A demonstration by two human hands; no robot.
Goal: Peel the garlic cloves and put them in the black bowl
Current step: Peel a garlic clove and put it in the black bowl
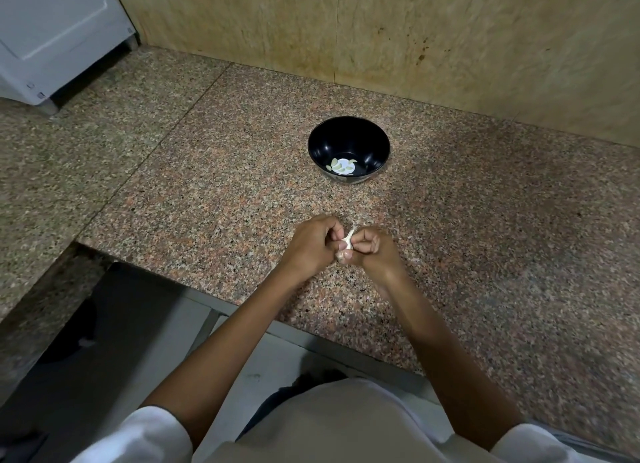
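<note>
- While both hands pinched one garlic clove [347, 241], left hand [313, 242] and right hand [372, 251] were mid-peel.
- Next: strip the skin, reach far to the black bowl [375, 140].

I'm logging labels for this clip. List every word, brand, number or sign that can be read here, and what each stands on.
No text can be read.
White unit: tiny marks near its lower corner, too small and blurred to read.
Bowl, garlic, counter, wall: no text shows.
</note>
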